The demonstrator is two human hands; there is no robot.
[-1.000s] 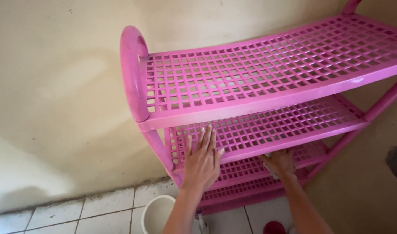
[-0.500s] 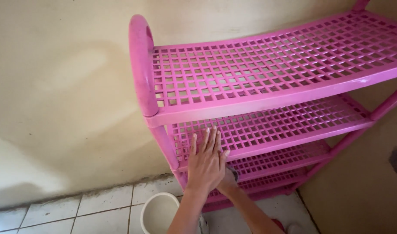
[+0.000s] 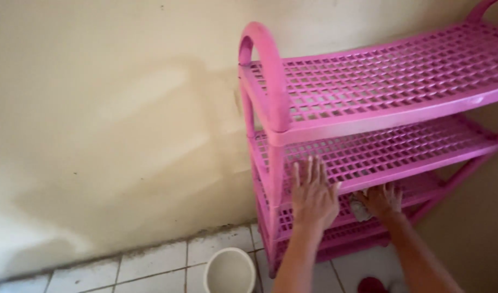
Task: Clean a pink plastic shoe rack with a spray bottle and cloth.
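Note:
A pink plastic rack (image 3: 368, 87) with several lattice shelves stands against a cream wall. My left hand (image 3: 313, 192) lies flat, fingers spread, on the front edge of the second shelf (image 3: 423, 146) near the rack's left post. My right hand (image 3: 380, 199) reaches under that shelf to the third shelf and presses a small grey cloth (image 3: 360, 207) against it. Part of the cloth is hidden under my fingers.
A white bucket (image 3: 229, 270) sits on the white tiled floor (image 3: 151, 266) just left of the rack's foot. A red object (image 3: 372, 285) lies on the floor by my right forearm. The stained wall (image 3: 113, 125) fills the left side.
The view has swung left, so the rack now sits further right. My right hand has come out from behind my left hand and moved right along the third shelf with the cloth.

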